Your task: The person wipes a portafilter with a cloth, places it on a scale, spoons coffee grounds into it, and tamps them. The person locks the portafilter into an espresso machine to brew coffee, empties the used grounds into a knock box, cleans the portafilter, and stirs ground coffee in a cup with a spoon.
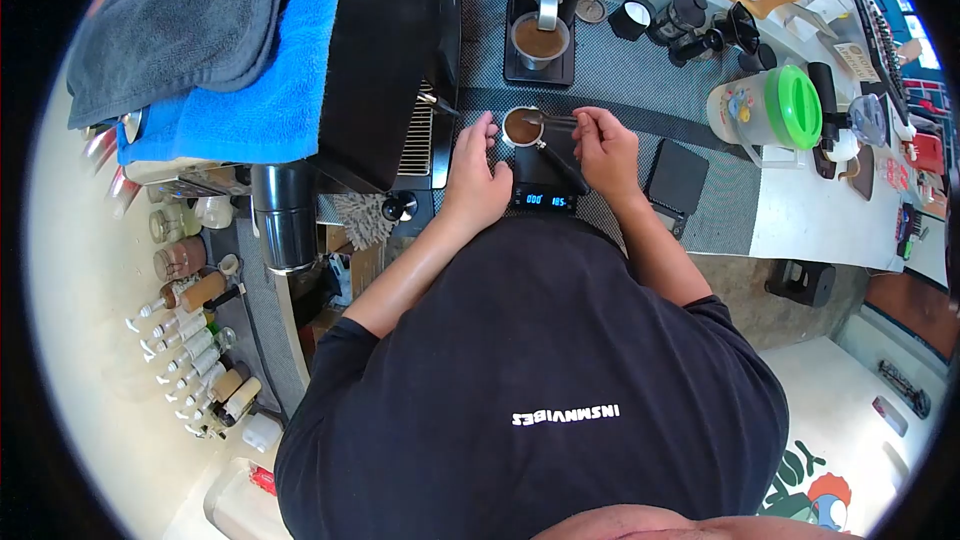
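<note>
A portafilter [508, 130] filled with brown ground coffee [521, 127] rests on a black digital scale [545, 198] with a lit blue display. Its black handle [565, 172] slants down to the right. My right hand [606, 152] is closed on the handle of a metal spoon [556, 122], whose tip is at the coffee in the basket. Just left of the portafilter, my left hand [480, 175] holds nothing; its fingers are extended and slightly apart, near the rim.
Behind the portafilter, a grinder [548, 10] has a cup of ground coffee [540, 43] below its spout. An espresso machine [375, 60] with towels on it stands left. A green-lidded pitcher [770, 107] and a dark flat square [679, 176] are to the right.
</note>
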Action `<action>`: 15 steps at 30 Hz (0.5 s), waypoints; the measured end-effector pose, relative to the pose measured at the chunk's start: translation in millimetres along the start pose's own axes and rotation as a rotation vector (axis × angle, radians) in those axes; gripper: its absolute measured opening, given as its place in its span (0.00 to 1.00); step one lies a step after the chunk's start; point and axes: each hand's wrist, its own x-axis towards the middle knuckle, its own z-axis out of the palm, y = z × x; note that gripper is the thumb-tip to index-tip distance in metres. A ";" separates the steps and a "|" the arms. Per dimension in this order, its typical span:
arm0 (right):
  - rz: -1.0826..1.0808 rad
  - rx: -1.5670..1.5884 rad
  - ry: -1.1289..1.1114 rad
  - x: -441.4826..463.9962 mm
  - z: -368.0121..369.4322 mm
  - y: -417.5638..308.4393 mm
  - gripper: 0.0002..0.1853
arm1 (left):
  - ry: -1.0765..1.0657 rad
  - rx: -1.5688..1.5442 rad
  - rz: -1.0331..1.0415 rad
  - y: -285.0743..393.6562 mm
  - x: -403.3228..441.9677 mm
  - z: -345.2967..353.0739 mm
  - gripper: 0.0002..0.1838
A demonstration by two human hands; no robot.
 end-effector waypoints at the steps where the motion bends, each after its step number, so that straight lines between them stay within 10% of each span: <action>1: 0.004 -0.002 -0.006 -0.5 1.0 0.7 0.10 | -0.003 0.007 -0.006 0.7 0.5 -0.2 0.41; 15: 0.305 0.405 0.004 6.9 -6.2 -4.2 0.14 | -0.010 0.018 -0.010 2.1 -0.1 -1.4 0.40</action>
